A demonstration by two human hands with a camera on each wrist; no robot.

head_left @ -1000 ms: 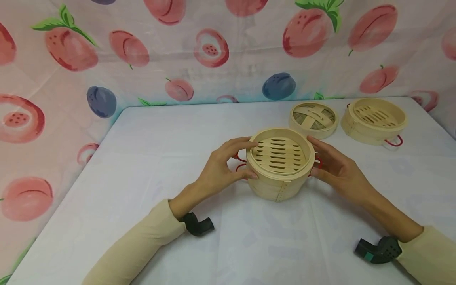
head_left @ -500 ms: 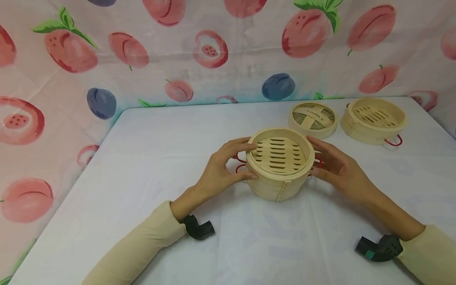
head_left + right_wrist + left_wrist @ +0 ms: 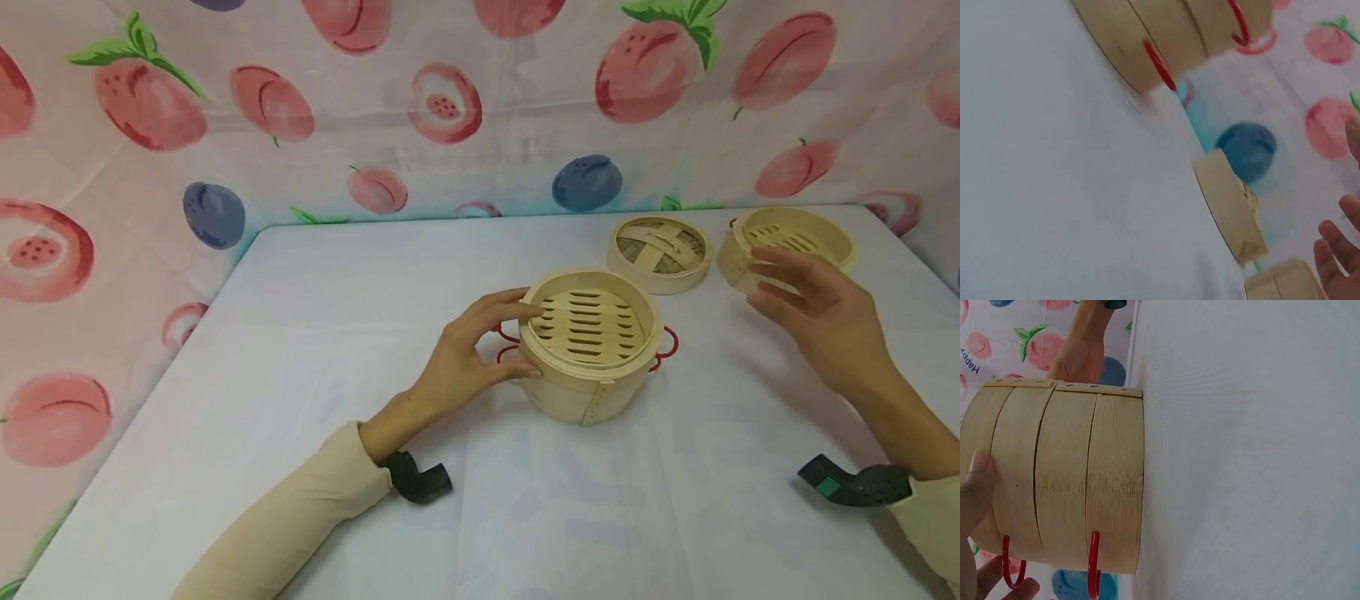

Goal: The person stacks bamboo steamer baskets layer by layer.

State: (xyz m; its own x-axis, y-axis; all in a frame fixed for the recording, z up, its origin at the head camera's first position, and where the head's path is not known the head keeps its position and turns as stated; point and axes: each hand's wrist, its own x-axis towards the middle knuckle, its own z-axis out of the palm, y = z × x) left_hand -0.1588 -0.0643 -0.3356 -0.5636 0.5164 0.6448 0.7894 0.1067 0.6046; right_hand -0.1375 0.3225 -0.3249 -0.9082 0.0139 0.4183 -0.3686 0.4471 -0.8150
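Head view has your left hand (image 3: 453,358) gripping the stacked steamer (image 3: 573,390) on its near side. Your right hand's (image 3: 828,321) relaxed and free by the other basket (image 3: 733,260); the lid (image 3: 662,252) sits between both hands, farther back.

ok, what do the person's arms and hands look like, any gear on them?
Both hands, left and right, are bare, no gloves. Left sleeve and right sleeve are plain beige. Each wrist carries a bent black device: left device, right device. The right one has a small teal patch. No cables visible.
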